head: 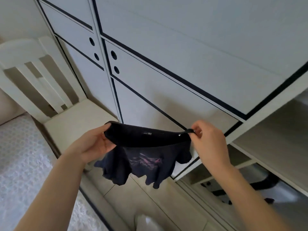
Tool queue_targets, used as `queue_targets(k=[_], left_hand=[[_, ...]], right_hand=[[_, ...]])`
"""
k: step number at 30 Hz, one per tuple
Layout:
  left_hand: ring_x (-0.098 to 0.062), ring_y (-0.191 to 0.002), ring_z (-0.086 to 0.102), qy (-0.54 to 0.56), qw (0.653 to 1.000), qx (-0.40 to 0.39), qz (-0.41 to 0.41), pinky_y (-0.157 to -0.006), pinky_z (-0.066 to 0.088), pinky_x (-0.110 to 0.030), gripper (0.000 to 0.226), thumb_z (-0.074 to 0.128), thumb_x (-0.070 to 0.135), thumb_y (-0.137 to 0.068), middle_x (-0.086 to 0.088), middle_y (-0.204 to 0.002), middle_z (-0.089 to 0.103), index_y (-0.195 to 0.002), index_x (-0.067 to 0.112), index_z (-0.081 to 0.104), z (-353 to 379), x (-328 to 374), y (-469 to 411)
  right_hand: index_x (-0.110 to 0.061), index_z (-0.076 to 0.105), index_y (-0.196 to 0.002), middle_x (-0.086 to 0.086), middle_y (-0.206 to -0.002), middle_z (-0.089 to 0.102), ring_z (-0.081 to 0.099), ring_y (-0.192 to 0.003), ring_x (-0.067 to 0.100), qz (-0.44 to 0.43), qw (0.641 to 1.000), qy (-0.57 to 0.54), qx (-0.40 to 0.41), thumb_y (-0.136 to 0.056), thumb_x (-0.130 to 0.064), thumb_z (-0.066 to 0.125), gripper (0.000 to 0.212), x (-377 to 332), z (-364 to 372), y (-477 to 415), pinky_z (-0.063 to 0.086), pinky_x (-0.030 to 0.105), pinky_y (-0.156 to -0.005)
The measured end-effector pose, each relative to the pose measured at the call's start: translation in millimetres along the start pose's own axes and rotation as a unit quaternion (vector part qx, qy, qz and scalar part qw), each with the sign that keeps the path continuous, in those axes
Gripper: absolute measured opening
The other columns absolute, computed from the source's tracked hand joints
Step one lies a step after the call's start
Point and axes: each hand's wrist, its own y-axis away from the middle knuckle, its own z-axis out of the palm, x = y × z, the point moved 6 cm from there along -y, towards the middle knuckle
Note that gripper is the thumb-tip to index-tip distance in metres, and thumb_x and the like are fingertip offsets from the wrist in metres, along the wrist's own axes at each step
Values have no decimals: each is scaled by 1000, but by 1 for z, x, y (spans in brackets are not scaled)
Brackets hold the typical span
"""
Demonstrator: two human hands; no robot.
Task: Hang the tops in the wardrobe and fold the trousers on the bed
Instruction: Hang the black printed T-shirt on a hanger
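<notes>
Navy fabric top with pink print (146,162) hangs free before the white black-trimmed wardrobe (166,47), its upper edge stretched between my left hand (98,142) and right hand (206,139), fingers of both curled around it.

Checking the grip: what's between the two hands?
Head view: the stretched edge of the dark top spans from the left hand to the right hand.
</notes>
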Motion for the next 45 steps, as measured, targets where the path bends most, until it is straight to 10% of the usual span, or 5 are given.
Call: queue_targets(k=[4,11,14,31,45], left_hand=[[-20,-96,64,-48,999,18,-13,-87,49,-33,38,65,23,-78,-10,-109,66,-113,7,64,27,-37,9],[-16,-92,71,-104,993,-48,-6,-84,52,-32,22,73,29,-74,-4,-103,74,-90,16,80,89,-101,41],[-17,-93,72,-116,992,-43,11,-88,49,-34,24,71,31,-76,-5,-104,74,-93,16,80,118,-127,51],[-20,-91,74,-337,907,-3,252,-78,59,-32,21,68,30,-89,-4,-97,77,-99,12,75,332,-175,117],[-15,-68,74,-403,832,-53,378,-54,55,-19,12,72,26,-87,-4,-78,76,-87,15,76,471,-92,164]], right_hand=[[-20,69,-85,-9,-75,67,66,-68,4,122,978,-169,-22,-83,-11,72,10,55,-16,33,55,17,-62],[-2,65,-107,16,-100,73,72,-93,28,348,745,-560,-100,-86,-1,66,21,142,-50,96,60,38,-79],[0,62,-108,18,-101,73,71,-94,29,364,703,-603,-102,-88,1,63,20,168,-75,116,60,39,-76],[-7,64,-93,16,-99,72,71,-91,33,307,720,-622,1,-89,-4,62,5,264,-252,181,59,46,-76],[-22,68,-85,5,-83,70,71,-73,17,120,918,-347,148,-87,-13,70,9,232,-361,135,60,29,-63]])
